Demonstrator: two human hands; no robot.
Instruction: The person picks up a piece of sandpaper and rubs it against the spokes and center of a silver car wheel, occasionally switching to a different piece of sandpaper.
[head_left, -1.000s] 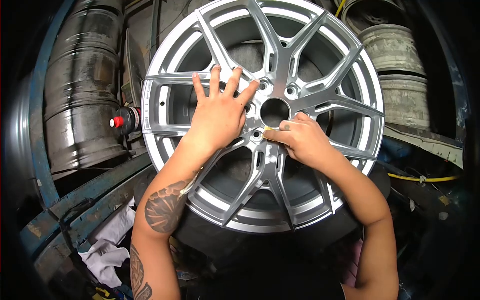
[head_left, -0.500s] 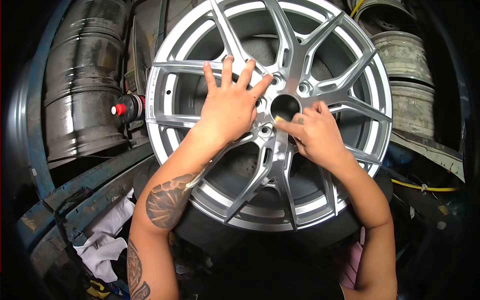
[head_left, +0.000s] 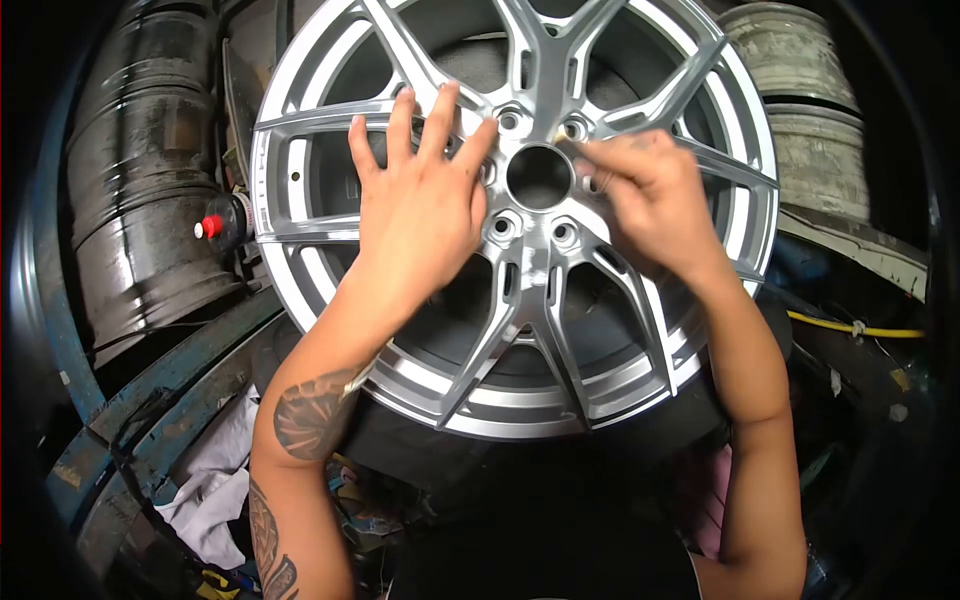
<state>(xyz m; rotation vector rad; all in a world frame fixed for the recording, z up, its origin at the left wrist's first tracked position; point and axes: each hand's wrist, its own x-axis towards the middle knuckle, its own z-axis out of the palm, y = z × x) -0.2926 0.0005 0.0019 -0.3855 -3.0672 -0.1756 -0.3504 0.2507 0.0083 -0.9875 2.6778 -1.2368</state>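
Clearly, the large silver multi-spoke metal wheel [head_left: 548, 85] lies in the middle of the scene, with its round centre hole [head_left: 540, 180] between the two hands. The left hand [head_left: 420, 215] is palm down over the spokes on the left of the hub, fingers spread wide and holding nothing visible. The right hand [head_left: 665, 205] is on the hub's right, index finger reaching to the far right edge of the hole, other fingers bent inward. A small pale-yellow bit [head_left: 562, 138] shows at that fingertip; blur hides its shape, and I cannot tell whether it is pinched or only pressed down.

For good work here, the left palm should bear down evenly so the wheel does not turn or rock, its fingertips kept out of the right hand's path. The right fingertip would do best flat against the metal, with light, even pressure and short strokes that follow the curve of the hole's edge. Around the recessed bolt hole [head_left: 575, 128] beside it, slower movement should keep the finger from catching on the lip.

On the left, a dark bottle with a red cap [head_left: 236, 222] is just beside the wheel. A crumpled whitish cloth [head_left: 213, 505] lies near left, and a yellow hose [head_left: 880, 331] runs along the right.
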